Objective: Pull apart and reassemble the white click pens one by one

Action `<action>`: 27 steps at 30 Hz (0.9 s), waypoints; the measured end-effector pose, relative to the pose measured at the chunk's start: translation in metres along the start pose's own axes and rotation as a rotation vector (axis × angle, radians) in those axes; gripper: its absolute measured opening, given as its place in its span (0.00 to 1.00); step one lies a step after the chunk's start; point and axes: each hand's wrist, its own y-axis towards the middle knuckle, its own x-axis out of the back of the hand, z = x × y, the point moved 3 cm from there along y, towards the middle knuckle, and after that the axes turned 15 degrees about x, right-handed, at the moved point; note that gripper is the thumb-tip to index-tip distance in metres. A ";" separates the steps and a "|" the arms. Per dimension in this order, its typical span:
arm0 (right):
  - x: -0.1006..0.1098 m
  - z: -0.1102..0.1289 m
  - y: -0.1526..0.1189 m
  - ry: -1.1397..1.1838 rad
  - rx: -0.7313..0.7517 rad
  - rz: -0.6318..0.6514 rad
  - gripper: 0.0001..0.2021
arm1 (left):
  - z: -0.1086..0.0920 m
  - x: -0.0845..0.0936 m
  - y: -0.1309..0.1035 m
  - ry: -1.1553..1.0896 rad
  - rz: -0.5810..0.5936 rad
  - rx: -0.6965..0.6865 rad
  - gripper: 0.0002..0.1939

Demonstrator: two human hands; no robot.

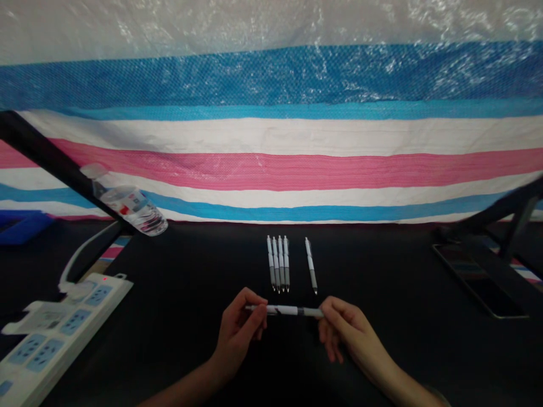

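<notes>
A white and grey pen [288, 310] is held level between my two hands, above the black table. My left hand [241, 325] pinches its left end between thumb and fingers. At the other end, my right hand [344, 327] grips the grey part, its lower fingers curled beneath. Just beyond my hands, several similar pens [278, 263] lie side by side in a row, tips toward me. A single pen [311, 265] lies apart to the right of that row, also with its tip toward me.
On the left are a white power strip [72, 322] with a plug in it and a tilted water bottle [131, 206] by a black bar [59, 158]. A dark phone [479, 281] lies on the right. Striped sheeting [271, 133] hangs behind the table [190, 260].
</notes>
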 end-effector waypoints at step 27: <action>0.017 0.017 -0.009 0.010 0.327 -0.298 0.14 | 0.006 0.013 0.003 -0.097 -0.085 -0.090 0.15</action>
